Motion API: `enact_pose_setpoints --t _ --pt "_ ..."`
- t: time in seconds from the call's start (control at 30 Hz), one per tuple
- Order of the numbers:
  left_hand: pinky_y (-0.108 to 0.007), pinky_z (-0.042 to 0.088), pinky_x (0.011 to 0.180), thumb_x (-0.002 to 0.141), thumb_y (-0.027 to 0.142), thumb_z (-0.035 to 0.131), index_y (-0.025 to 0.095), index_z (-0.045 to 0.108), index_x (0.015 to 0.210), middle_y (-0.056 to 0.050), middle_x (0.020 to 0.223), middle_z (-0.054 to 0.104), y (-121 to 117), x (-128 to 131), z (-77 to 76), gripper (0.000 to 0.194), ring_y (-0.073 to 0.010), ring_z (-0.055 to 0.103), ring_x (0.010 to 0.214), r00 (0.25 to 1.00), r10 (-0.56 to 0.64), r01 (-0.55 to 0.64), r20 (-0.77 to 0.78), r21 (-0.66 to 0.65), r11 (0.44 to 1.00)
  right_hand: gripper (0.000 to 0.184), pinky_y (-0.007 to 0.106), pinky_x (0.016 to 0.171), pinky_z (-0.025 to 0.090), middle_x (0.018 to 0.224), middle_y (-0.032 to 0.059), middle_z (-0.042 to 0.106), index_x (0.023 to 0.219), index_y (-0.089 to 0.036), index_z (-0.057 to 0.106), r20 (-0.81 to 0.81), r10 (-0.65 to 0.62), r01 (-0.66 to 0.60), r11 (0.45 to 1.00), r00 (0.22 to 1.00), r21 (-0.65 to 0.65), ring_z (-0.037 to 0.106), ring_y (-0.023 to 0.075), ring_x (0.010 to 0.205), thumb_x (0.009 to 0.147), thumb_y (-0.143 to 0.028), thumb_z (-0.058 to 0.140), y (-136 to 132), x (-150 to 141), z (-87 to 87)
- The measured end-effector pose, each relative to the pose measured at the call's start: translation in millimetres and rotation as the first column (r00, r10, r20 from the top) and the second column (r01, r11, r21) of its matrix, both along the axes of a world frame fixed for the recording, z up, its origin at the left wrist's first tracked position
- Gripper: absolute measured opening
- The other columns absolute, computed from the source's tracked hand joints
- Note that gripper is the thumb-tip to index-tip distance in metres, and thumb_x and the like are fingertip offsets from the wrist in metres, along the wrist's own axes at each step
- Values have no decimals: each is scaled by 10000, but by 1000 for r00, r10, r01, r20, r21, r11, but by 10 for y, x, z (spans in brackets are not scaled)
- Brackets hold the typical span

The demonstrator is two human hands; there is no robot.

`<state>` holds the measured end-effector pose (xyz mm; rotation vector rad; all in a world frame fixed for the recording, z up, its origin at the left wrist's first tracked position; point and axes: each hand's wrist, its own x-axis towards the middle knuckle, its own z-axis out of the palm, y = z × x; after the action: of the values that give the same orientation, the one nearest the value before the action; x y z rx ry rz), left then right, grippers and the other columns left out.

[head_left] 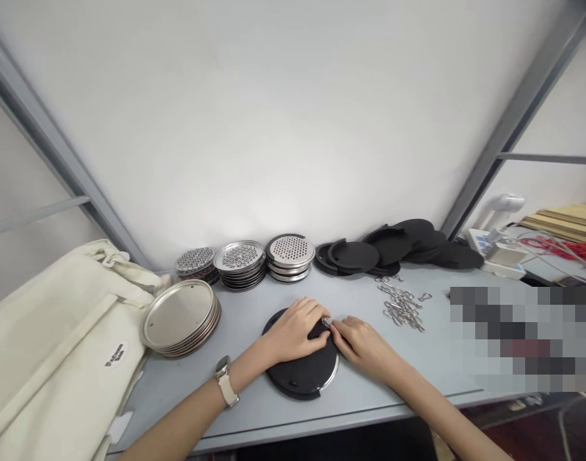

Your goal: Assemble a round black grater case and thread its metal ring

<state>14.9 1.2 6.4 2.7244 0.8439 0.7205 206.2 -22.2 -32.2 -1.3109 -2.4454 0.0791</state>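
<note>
Grey table (244,314): beneath the black disc (305,371).
Black disc: flat on the table.
Left hand (297,328): across the disc, thumb and fingers apart.
Right hand (362,342): fingertips clamped on a metal clip (326,322) at the disc's right edge.
Loose clips (402,308): right of the disc.

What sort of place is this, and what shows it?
Probably a small assembly or packing workstation: a grey worktop with stacked perforated metal discs, a heap of loose metal clips, and a black disc being handled.
</note>
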Motion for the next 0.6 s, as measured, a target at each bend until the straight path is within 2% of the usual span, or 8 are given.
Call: enact_pose_setpoints --t 0.6 --pt "-349 420 894 867 177 507 180 506 1055 -57 996 595 1 -13 -4 188 -201 540 964 998 -67 67 0 -41 997 347 289 602 332 635 34 571 776 -169 555 -19 9 -8 999 1000 45 523 169 616 963 -246 274 -3 -1 -7"
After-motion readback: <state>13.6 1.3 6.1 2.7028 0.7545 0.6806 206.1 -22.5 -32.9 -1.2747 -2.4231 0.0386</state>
